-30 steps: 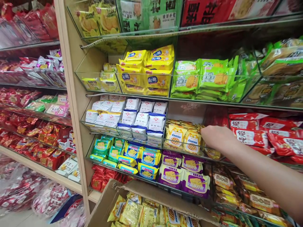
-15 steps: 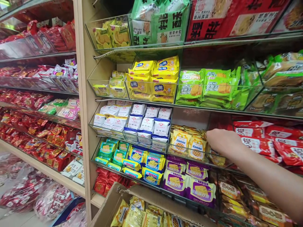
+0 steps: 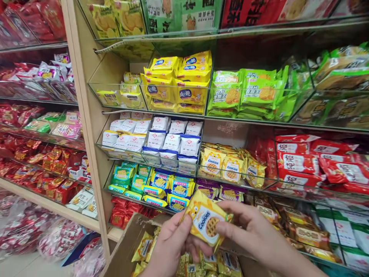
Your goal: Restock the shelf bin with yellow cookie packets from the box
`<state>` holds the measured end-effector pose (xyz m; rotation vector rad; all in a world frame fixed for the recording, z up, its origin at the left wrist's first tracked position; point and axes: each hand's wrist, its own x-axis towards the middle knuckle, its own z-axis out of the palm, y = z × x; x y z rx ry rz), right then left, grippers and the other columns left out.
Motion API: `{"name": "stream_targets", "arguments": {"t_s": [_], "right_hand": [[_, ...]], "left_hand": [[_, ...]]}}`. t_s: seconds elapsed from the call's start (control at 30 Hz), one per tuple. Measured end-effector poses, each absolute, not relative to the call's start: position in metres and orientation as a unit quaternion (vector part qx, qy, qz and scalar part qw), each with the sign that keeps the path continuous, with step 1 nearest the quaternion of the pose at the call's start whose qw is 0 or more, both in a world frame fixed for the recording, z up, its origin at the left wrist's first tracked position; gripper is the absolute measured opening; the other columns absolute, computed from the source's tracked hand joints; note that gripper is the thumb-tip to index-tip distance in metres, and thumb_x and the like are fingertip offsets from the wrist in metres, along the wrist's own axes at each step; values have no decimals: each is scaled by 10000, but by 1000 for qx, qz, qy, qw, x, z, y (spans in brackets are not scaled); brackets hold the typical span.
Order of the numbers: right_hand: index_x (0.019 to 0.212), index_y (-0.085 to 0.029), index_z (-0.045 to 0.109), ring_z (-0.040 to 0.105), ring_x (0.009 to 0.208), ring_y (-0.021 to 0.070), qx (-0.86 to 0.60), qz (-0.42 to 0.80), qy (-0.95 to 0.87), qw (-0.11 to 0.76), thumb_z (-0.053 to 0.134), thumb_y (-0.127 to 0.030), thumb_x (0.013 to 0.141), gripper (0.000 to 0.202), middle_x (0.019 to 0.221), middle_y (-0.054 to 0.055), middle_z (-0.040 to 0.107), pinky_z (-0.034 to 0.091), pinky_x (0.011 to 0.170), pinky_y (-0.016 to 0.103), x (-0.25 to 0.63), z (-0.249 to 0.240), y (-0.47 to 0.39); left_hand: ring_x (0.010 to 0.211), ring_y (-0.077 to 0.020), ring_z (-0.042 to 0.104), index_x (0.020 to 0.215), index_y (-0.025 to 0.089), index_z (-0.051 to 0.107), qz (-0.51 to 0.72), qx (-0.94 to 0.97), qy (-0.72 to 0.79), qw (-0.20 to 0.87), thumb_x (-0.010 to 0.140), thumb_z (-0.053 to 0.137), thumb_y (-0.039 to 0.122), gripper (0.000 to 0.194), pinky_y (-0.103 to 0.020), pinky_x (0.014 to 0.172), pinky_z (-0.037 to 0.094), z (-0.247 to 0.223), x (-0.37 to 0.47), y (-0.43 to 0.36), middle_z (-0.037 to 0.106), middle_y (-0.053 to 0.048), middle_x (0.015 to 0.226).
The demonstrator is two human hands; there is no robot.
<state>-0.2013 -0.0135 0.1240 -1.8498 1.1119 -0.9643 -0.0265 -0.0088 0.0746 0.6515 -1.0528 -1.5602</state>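
A yellow cookie packet (image 3: 205, 220) is held between both hands above an open cardboard box (image 3: 122, 246). My left hand (image 3: 173, 240) grips its left side, thumb on the front and fingers beneath. My right hand (image 3: 245, 227) pinches the right side, thumb pressed on the printed cookie. More yellow cookie packets (image 3: 227, 263) lie inside the box under the hands. Behind them, a shelf bin holds a row of matching cookie packets (image 3: 213, 162), with one packet (image 3: 255, 172) leaning at an angle on its right.
Clear-fronted bins surround the hands: white milk biscuit packs (image 3: 170, 142), red packs (image 3: 300, 163), green packs (image 3: 261, 92) and blue-yellow biscuits (image 3: 180, 188). A wooden upright (image 3: 86, 115) divides this rack from the left shelves. Bagged goods (image 3: 62, 238) sit on the floor.
My right hand has come back from the cookie bin to above the box. Both hands now hold a cookie packet; the left was out of view before. The view has shifted slightly.
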Motion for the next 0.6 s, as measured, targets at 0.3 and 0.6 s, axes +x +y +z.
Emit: {"name": "stream_targets", "arguments": {"t_s": [0.3,0.6], "right_hand": [[881,-176,641,632,721,174,-652,-466,447,398,618,-436,724,304,830,68,685,516,631,259,-216,111,-15],[937,-231,634,629,781,176,-728,-418,481,255,531,-369,773,238,915,52,674,516,682,261,-221,100,-2]], "left_hand": [[494,-133,663,845,150,660,-709,223,-409,530,744,634,486,352,-125,373,435,71,-45,-16,723,-70,625],[493,-114,626,1001,222,644,-616,285,-489,548,708,669,496,402,-179,428,422,46,-35,-18,710,-25,723]]}}
